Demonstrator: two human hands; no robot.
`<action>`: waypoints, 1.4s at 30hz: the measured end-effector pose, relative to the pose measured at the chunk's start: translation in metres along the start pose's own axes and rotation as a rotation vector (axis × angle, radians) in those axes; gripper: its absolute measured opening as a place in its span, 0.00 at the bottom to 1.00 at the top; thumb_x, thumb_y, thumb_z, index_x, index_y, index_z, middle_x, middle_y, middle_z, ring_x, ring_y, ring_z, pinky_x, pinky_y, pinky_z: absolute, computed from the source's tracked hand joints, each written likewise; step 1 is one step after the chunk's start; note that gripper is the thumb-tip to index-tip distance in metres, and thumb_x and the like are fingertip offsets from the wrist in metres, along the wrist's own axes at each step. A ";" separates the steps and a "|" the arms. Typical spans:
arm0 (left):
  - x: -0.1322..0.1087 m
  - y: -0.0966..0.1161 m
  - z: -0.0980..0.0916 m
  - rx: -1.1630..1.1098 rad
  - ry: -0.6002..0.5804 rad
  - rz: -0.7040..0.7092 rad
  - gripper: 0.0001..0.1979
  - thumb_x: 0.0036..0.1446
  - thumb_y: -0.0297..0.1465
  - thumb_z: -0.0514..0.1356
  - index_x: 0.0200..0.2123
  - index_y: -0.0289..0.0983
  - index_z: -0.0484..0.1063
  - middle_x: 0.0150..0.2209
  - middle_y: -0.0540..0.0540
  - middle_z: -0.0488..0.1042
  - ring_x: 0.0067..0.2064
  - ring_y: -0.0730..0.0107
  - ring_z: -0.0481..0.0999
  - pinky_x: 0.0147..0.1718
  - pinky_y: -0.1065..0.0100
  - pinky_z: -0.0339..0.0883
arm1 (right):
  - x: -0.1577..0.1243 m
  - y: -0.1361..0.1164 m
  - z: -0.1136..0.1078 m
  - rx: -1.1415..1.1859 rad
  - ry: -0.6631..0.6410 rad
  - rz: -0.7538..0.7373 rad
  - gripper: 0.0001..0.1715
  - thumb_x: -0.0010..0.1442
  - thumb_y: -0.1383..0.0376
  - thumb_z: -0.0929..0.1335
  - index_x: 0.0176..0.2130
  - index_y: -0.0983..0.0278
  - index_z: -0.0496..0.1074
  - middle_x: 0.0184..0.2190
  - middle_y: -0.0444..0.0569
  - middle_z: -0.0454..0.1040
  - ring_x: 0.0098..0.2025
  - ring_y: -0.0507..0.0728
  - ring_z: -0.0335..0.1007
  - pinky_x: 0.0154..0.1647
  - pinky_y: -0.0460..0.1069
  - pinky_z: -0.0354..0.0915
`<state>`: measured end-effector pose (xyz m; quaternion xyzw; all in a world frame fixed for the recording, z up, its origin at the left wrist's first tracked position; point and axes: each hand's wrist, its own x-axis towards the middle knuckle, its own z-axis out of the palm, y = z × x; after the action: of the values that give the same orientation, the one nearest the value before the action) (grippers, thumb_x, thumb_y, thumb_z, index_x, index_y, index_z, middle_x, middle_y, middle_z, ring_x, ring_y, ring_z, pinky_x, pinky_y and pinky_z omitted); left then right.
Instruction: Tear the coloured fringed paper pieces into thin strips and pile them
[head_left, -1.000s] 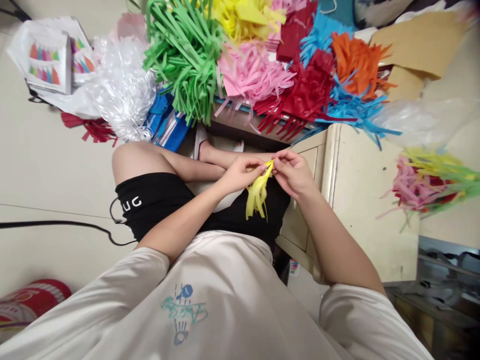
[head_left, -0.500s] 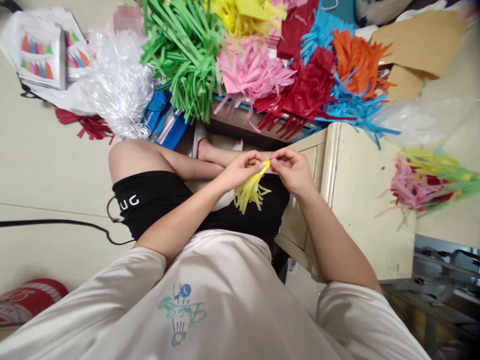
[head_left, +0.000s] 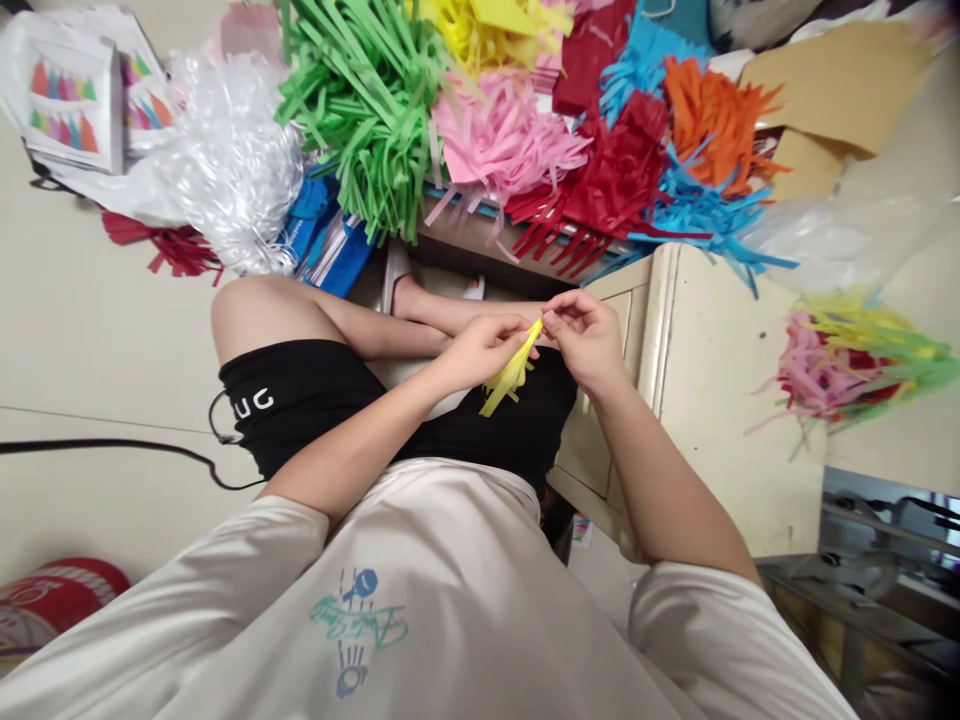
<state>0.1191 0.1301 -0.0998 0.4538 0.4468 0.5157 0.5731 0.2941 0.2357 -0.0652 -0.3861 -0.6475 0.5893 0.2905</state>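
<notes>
Over my lap, a yellow paper tassel (head_left: 511,374) hangs between my hands with its cut strips pointing down. My left hand (head_left: 487,348) is closed, its fingers gripping the tassel just below the top. With thumb and fingertips my right hand (head_left: 583,335) pinches the narrow twisted tip. Whether a loop is formed at that tip is too small to tell. Beyond my knees lie fringed paper bunches: green (head_left: 375,130), pink (head_left: 502,140), dark red (head_left: 619,175), orange (head_left: 716,125) and blue (head_left: 709,215).
A cream cabinet (head_left: 739,400) stands close by my right arm, with finished-looking multicoloured tassels (head_left: 855,360) on the surface beside it. Clear shiny strands (head_left: 232,170) and printed packets (head_left: 73,95) lie at the far left. A black cable (head_left: 112,447) crosses the floor.
My left hand has turned and slid down along the tassel, and its fingers now wrap it. The strips are drawn together and less spread. My right hand keeps its pinch.
</notes>
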 end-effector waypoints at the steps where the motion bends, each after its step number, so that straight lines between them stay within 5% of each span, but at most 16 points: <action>1: 0.000 -0.001 0.000 -0.075 -0.025 -0.033 0.19 0.74 0.45 0.66 0.47 0.33 0.82 0.43 0.37 0.89 0.38 0.65 0.85 0.39 0.68 0.75 | 0.000 0.001 0.000 -0.015 0.002 -0.006 0.32 0.52 0.40 0.87 0.39 0.58 0.80 0.33 0.44 0.77 0.33 0.53 0.75 0.40 0.50 0.78; 9: 0.004 -0.006 0.000 -0.364 -0.055 -0.158 0.33 0.65 0.60 0.71 0.43 0.32 0.83 0.43 0.33 0.90 0.39 0.59 0.89 0.40 0.65 0.80 | -0.002 0.002 0.003 -0.185 0.013 -0.118 0.32 0.60 0.36 0.82 0.42 0.58 0.80 0.37 0.47 0.80 0.38 0.56 0.76 0.42 0.52 0.77; 14: 0.005 -0.005 0.004 -0.312 0.046 -0.210 0.24 0.60 0.48 0.79 0.39 0.33 0.80 0.39 0.37 0.90 0.41 0.62 0.90 0.46 0.66 0.78 | -0.004 -0.003 0.005 -0.201 0.006 -0.111 0.27 0.60 0.41 0.83 0.41 0.58 0.80 0.37 0.47 0.80 0.38 0.56 0.76 0.41 0.51 0.75; 23: -0.001 -0.007 -0.008 -0.838 -0.307 -0.372 0.25 0.50 0.44 0.85 0.40 0.33 0.84 0.36 0.37 0.89 0.37 0.54 0.91 0.39 0.61 0.84 | 0.000 -0.014 -0.011 0.092 -0.342 0.082 0.29 0.55 0.42 0.86 0.37 0.61 0.83 0.33 0.46 0.81 0.31 0.53 0.74 0.35 0.49 0.70; 30: -0.005 -0.016 0.002 -0.911 -0.341 -0.411 0.16 0.58 0.39 0.79 0.41 0.32 0.85 0.36 0.35 0.88 0.39 0.49 0.92 0.42 0.56 0.86 | 0.000 -0.021 -0.007 0.020 -0.330 0.064 0.33 0.52 0.38 0.86 0.32 0.61 0.81 0.29 0.46 0.79 0.30 0.53 0.73 0.34 0.50 0.70; 42: -0.006 -0.023 0.006 -0.877 -0.344 -0.391 0.18 0.53 0.40 0.79 0.39 0.34 0.82 0.35 0.37 0.87 0.39 0.50 0.91 0.44 0.54 0.84 | -0.001 -0.024 -0.007 -0.033 -0.389 0.031 0.33 0.58 0.37 0.83 0.32 0.64 0.85 0.27 0.49 0.80 0.29 0.52 0.74 0.34 0.48 0.69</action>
<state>0.1283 0.1222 -0.1206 0.1568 0.1640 0.4557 0.8607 0.2968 0.2389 -0.0402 -0.2795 -0.6949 0.6467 0.1445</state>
